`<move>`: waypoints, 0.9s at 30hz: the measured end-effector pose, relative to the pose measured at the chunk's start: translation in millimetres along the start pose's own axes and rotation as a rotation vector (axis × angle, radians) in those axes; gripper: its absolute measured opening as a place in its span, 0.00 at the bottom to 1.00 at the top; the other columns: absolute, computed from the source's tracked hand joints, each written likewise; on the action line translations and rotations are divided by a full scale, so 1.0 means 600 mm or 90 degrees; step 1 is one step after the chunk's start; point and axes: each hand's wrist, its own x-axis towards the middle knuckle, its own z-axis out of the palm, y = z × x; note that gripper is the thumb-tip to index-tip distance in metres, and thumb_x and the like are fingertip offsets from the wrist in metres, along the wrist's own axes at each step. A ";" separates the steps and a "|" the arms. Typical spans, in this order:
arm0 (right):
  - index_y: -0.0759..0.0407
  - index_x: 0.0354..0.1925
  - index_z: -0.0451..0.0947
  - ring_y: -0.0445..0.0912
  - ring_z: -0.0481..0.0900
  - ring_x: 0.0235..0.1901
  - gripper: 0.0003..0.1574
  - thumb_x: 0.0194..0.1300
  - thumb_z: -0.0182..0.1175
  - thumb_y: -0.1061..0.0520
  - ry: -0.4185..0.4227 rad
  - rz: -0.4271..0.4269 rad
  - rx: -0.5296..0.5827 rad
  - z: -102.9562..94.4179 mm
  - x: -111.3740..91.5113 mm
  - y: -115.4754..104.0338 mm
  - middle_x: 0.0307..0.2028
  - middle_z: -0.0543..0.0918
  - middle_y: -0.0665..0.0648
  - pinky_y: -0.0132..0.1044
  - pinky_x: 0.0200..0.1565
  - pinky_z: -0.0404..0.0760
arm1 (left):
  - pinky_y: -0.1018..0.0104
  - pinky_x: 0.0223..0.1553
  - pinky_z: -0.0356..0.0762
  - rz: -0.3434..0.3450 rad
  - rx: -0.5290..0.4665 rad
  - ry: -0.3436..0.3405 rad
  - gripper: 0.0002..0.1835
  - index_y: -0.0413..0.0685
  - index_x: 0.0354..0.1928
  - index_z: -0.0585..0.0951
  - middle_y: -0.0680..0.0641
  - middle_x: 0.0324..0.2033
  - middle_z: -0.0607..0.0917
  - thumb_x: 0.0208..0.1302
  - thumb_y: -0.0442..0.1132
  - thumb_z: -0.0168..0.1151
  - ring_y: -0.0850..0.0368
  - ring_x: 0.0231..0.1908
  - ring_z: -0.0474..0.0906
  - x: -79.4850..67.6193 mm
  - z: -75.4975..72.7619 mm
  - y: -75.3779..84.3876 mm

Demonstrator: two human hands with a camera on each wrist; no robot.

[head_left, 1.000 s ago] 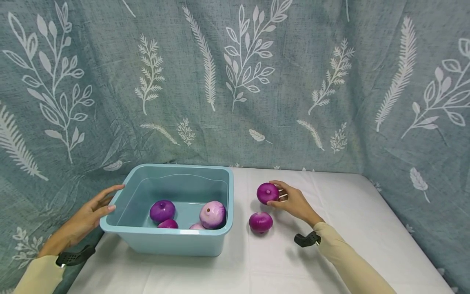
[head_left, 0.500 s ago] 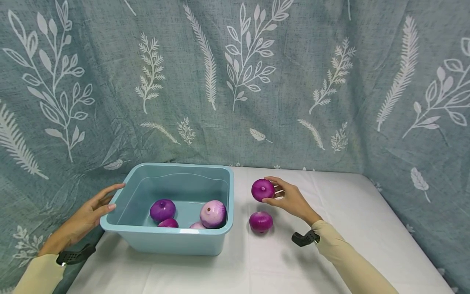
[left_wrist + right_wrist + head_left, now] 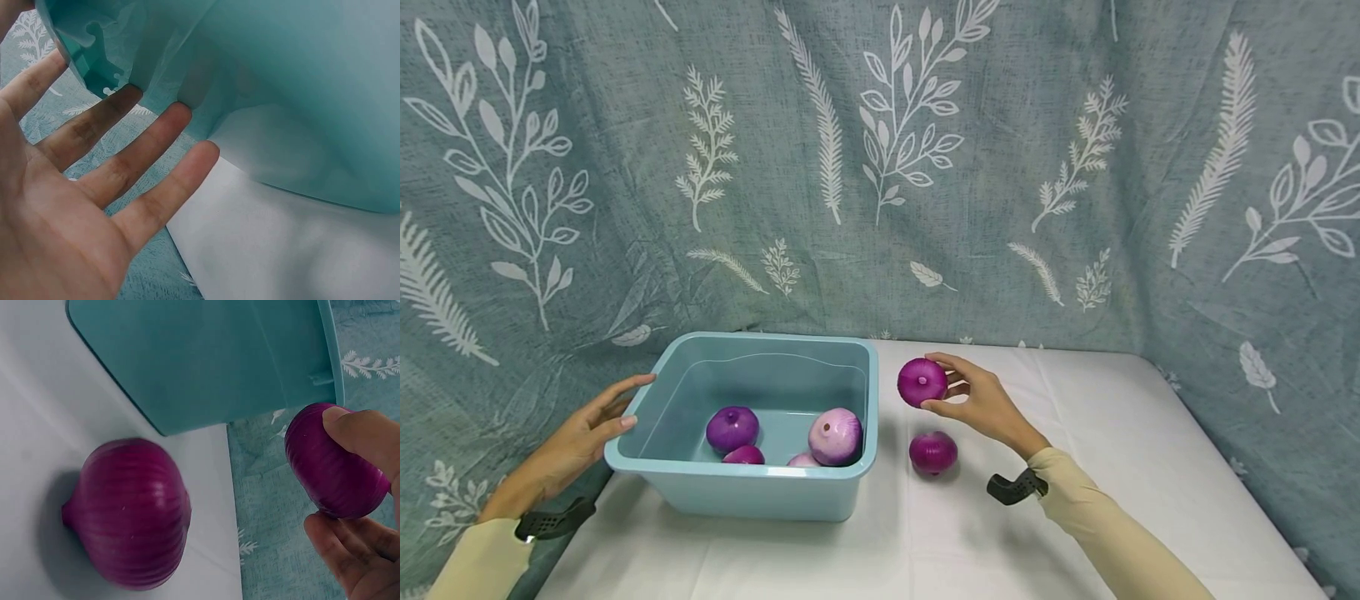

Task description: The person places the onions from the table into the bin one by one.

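A purple onion (image 3: 922, 382) is pinched between the thumb and fingers of my right hand (image 3: 985, 404), raised just right of the blue tub (image 3: 730, 472). In the right wrist view, the thumb lies over this onion (image 3: 331, 465) and the fingertips are under it. Below it a second purple onion (image 3: 933, 452) rests on the white cloth. My left hand (image 3: 576, 437) touches the tub's left rim, thumb and index finger apart. Its fingers (image 3: 150, 187) stretch nearly straight along the tub's outer wall in the left wrist view.
Inside the tub lie a dark purple onion (image 3: 732, 429), a partly hidden magenta one (image 3: 745, 455), and a large pale onion (image 3: 835, 437) over another pale one (image 3: 803, 461). White cloth (image 3: 1120, 442) covers the table. A leaf-patterned curtain (image 3: 970, 250) hangs behind and at both sides.
My right hand has moved left and a little up with the onion, toward the tub's right rim. The left hand, the tub and the other onions stay put.
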 end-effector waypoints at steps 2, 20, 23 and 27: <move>0.47 0.69 0.75 0.51 0.85 0.46 0.46 0.54 0.81 0.49 0.005 -0.009 0.006 0.002 0.002 -0.007 0.56 0.83 0.52 0.46 0.50 0.85 | 0.15 0.59 0.49 0.000 -0.002 -0.002 0.34 0.62 0.84 0.47 0.50 0.82 0.39 0.84 0.37 0.44 0.26 0.76 0.32 -0.001 0.000 0.000; 0.63 0.69 0.73 0.57 0.85 0.45 0.45 0.56 0.79 0.61 0.030 -0.066 0.025 0.000 0.012 -0.132 0.57 0.82 0.63 0.54 0.50 0.84 | 0.18 0.59 0.57 -0.015 0.008 0.005 0.34 0.64 0.84 0.48 0.51 0.82 0.40 0.84 0.39 0.45 0.28 0.76 0.37 0.001 0.001 -0.004; 0.62 0.69 0.73 0.57 0.85 0.45 0.44 0.56 0.79 0.63 0.033 -0.069 0.035 0.000 0.015 -0.143 0.56 0.82 0.63 0.57 0.50 0.84 | 0.19 0.59 0.58 -0.011 0.012 0.006 0.34 0.64 0.84 0.47 0.51 0.82 0.39 0.84 0.39 0.45 0.28 0.76 0.37 0.000 0.000 -0.004; 0.62 0.70 0.72 0.57 0.85 0.44 0.45 0.56 0.79 0.63 0.037 -0.070 0.045 0.003 0.023 -0.150 0.55 0.82 0.63 0.55 0.50 0.84 | 0.18 0.59 0.57 -0.010 0.012 0.008 0.34 0.64 0.84 0.48 0.51 0.82 0.40 0.84 0.38 0.45 0.29 0.76 0.37 0.000 0.000 -0.002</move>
